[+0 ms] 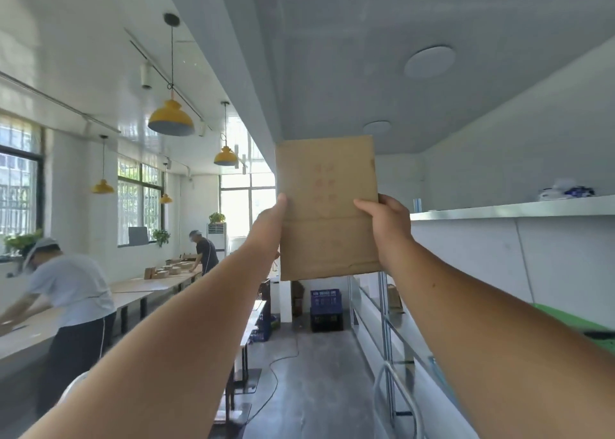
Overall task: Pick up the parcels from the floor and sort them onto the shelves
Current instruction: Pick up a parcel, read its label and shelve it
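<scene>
A flat brown cardboard parcel [327, 205] is held up high in front of me, its broad face toward the camera, with faint red print on it. My left hand [268, 227] grips its left edge, thumb on the front. My right hand [387, 225] grips its right edge the same way. Both arms are stretched out and up. The metal shelves [512, 209] run along the right wall; the top shelf's edge is level with my hands, just right of the parcel.
A white bundle [565, 189] lies on the top shelf. Lower shelf levels [394, 332] hold a brown bag. Blue crates [326, 309] stand at the aisle's far end. Long tables [139, 292] with two people working fill the left side. A cable [283, 362] crosses the floor.
</scene>
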The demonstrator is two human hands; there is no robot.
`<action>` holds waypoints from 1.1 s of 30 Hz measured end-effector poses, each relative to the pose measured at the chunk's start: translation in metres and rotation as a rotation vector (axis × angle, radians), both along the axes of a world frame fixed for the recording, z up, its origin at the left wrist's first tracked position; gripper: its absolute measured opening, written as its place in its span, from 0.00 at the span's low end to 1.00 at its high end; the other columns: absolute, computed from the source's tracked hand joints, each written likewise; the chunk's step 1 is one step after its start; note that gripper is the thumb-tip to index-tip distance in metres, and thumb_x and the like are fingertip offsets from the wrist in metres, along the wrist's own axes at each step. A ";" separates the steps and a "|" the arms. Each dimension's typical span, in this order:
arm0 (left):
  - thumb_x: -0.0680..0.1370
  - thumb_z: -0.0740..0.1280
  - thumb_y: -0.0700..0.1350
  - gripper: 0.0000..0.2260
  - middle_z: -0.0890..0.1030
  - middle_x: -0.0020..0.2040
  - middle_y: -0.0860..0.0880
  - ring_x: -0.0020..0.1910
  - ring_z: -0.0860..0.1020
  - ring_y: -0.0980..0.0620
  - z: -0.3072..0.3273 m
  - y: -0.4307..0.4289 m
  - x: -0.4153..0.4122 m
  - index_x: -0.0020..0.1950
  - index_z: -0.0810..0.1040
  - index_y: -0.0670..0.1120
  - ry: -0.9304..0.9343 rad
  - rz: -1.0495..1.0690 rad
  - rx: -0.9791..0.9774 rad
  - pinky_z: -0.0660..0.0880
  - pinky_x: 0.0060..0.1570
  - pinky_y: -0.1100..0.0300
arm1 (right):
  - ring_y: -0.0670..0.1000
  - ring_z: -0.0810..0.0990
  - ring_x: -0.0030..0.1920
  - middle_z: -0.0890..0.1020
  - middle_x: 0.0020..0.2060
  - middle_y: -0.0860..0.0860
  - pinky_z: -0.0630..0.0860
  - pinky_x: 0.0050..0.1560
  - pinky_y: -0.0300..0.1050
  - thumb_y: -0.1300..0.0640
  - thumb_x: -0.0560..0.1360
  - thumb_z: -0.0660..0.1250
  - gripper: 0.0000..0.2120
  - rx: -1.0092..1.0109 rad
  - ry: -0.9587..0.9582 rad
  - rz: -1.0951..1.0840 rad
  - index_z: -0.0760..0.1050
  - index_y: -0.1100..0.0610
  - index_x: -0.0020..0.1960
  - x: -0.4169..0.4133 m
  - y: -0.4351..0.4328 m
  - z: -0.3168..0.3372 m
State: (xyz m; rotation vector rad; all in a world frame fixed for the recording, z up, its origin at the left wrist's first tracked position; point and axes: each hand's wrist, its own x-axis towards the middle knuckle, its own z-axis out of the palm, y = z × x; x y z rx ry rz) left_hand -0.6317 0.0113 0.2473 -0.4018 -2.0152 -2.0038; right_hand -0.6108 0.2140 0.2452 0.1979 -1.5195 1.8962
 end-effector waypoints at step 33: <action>0.80 0.53 0.77 0.30 0.80 0.51 0.53 0.53 0.80 0.47 -0.030 -0.012 -0.001 0.67 0.75 0.56 -0.101 0.068 0.194 0.72 0.69 0.45 | 0.58 0.85 0.58 0.88 0.55 0.54 0.81 0.59 0.58 0.32 0.84 0.56 0.26 -0.005 -0.206 0.125 0.82 0.51 0.56 0.008 0.007 -0.027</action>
